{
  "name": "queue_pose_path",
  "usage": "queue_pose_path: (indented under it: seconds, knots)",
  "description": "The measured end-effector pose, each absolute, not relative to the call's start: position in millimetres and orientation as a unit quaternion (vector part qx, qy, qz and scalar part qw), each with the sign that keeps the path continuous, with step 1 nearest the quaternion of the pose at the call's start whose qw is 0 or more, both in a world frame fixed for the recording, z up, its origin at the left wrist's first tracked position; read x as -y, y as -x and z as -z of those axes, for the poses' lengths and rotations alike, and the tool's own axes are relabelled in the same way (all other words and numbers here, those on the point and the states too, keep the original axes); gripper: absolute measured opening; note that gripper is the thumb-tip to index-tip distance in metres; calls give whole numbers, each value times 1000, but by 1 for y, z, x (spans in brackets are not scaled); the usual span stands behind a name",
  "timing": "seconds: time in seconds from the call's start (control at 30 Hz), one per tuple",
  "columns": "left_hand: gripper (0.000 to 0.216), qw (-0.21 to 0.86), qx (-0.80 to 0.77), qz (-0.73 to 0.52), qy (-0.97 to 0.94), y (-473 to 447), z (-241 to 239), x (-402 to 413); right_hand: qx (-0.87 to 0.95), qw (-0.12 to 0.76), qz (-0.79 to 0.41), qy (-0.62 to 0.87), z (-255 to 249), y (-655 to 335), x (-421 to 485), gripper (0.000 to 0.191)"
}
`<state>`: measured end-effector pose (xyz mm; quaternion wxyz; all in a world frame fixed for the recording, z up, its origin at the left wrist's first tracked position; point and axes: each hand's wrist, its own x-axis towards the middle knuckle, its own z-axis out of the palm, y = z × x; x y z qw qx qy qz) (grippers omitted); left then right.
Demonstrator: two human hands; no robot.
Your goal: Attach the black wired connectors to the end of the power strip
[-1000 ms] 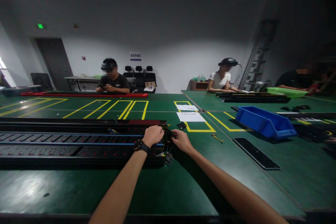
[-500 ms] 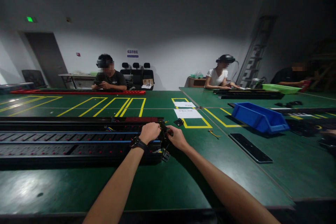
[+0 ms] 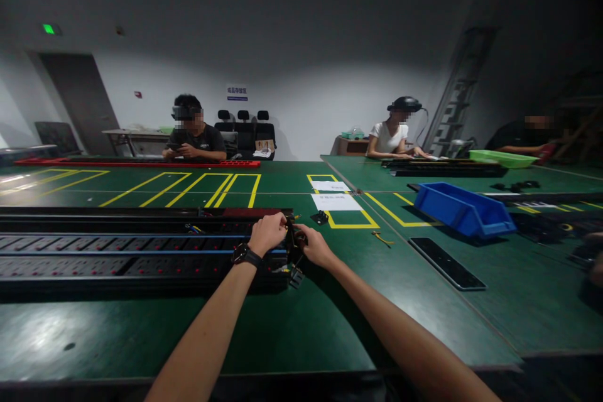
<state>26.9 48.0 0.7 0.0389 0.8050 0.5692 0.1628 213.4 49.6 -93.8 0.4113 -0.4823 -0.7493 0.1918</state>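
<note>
Long black power strips (image 3: 94, 265) with rows of sockets lie across the left of the green table. At their right end is a small black end piece (image 3: 291, 245), mostly hidden by my fingers. My left hand (image 3: 268, 233), with a dark watch at its wrist, is closed on it from the left. From the right, the bent fingers of my right hand (image 3: 315, 246) grip the same piece. Just below hangs a small grey-black part (image 3: 296, 278). Short yellow and white wires (image 3: 281, 269) poke out of the nearer strip's end.
Ahead lie a small black part (image 3: 320, 218), white paper sheets (image 3: 335, 202) and a loose yellow wire (image 3: 381, 239). A phone (image 3: 446, 262) and a blue bin (image 3: 464, 210) are to the right. Several people sit around; a red strip (image 3: 141, 162) lies at the far edge.
The view has shifted slightly. My right fingers have changed their bend a little at the end piece; both hands stay at the strip's end.
</note>
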Motion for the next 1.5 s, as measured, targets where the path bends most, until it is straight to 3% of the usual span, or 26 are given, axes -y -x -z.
queue_pose_path:
  seconds: [0.6, 1.03, 1.5]
  knots:
    - [33, 56, -572, -161, -802, -27, 4, -53, 755, 420, -263, 429, 88, -214, -49, 74]
    - [27, 52, -568, -159, -806, -26, 2, -50, 732, 446, -243, 454, 94, -213, -50, 56]
    - [25, 55, -566, -168, -805, -25, 0, -47, 746, 422, -256, 447, 93, -213, -52, 73]
